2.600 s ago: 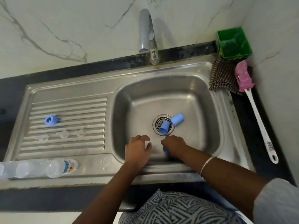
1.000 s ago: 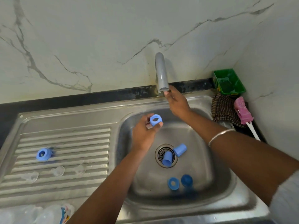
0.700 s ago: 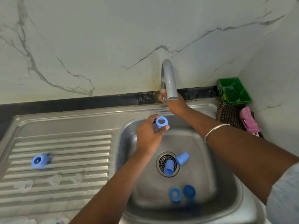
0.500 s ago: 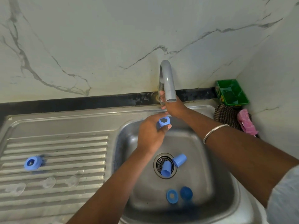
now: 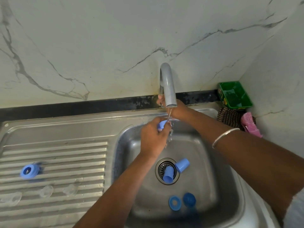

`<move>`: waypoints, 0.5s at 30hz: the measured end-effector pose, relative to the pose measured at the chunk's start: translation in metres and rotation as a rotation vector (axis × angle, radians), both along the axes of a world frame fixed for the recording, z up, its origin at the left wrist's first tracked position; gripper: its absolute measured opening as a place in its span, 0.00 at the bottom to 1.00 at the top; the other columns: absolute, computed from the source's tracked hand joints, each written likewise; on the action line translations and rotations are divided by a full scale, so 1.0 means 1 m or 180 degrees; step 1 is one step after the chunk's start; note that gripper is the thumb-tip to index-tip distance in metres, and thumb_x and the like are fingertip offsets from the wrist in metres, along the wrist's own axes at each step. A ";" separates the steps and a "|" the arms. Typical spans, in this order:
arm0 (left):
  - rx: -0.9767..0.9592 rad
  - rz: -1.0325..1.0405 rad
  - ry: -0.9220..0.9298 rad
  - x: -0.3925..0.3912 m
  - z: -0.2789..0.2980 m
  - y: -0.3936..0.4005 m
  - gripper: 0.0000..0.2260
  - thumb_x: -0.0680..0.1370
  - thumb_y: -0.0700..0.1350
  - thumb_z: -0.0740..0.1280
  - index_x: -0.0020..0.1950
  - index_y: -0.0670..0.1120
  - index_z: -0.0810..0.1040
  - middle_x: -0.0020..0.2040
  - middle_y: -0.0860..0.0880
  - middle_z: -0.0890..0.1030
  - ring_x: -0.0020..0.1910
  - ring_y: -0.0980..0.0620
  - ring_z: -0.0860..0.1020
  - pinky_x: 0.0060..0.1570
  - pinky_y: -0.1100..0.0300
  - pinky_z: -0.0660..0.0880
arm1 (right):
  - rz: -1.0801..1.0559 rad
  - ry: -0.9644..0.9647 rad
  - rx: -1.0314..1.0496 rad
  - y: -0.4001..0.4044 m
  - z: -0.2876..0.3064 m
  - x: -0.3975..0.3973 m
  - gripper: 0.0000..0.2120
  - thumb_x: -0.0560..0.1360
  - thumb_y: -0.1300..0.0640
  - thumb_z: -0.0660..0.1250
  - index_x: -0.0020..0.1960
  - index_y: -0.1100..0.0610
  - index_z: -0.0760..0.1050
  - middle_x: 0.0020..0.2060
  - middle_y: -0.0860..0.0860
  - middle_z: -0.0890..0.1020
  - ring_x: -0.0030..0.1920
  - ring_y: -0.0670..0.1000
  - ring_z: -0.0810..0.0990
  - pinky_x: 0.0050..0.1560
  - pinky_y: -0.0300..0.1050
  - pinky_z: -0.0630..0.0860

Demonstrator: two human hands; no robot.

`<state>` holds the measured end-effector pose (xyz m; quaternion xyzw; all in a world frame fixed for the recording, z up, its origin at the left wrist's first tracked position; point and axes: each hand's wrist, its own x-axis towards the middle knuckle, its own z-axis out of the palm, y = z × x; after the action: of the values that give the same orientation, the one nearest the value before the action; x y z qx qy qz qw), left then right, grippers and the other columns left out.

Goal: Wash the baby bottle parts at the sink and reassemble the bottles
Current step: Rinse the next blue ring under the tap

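Marble wall behind; steel sink [image 5: 230,186] with ribbed drainboard [image 5: 65,153] on its left. Tap [image 5: 167,86] at the back edge runs a thin stream. Left hand [image 5: 153,139] pinches a blue ring [image 5: 161,125] under the stream. Right hand [image 5: 172,107] sits behind the spout at the tap base; whether it grips the handle cannot be told, spout blocks it.

Two blue caps [image 5: 174,169] lie on and beside the drain. Another ring [image 5: 175,203] and a blue lid [image 5: 189,199] sit near the front wall of the basin. One ring [image 5: 29,171] on the drainboard's left part, clear teats [image 5: 46,190] toward its front edge.

Risks: wet ring may slip into the basin; cap over the drain could slow drainage.

Green tub [image 5: 235,94] at the back right corner bears a label, unreadable.
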<state>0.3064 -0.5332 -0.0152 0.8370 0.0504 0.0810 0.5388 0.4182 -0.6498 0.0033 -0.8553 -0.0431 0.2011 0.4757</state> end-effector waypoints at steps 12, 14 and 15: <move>-0.2482 0.0517 0.2031 0.001 0.011 -0.011 0.16 0.85 0.53 0.57 0.53 0.44 0.80 0.35 0.46 0.85 0.32 0.51 0.84 0.32 0.60 0.81 | -0.0699 -0.0625 0.0513 -0.018 -0.004 -0.103 0.12 0.77 0.62 0.70 0.58 0.52 0.79 0.48 0.43 0.84 0.47 0.35 0.81 0.51 0.31 0.77; -0.2473 0.0508 0.1970 0.000 0.011 -0.012 0.18 0.85 0.54 0.56 0.50 0.45 0.81 0.36 0.46 0.86 0.33 0.52 0.84 0.36 0.56 0.83 | -0.0438 -0.0707 0.0343 -0.018 -0.004 -0.112 0.16 0.74 0.61 0.74 0.59 0.48 0.80 0.48 0.41 0.84 0.49 0.35 0.81 0.50 0.26 0.74; -0.2472 0.0508 0.1951 -0.001 0.012 -0.013 0.19 0.85 0.54 0.56 0.48 0.45 0.82 0.37 0.46 0.86 0.35 0.52 0.84 0.40 0.55 0.83 | -0.0395 -0.0778 0.0290 -0.018 -0.005 -0.115 0.18 0.73 0.61 0.74 0.59 0.47 0.80 0.48 0.40 0.84 0.49 0.35 0.81 0.49 0.25 0.73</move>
<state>0.3054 -0.5458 -0.0036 0.5535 0.2967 -0.1524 0.7631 0.3034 -0.6677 -0.0013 -0.8519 -0.0569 0.0634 0.5168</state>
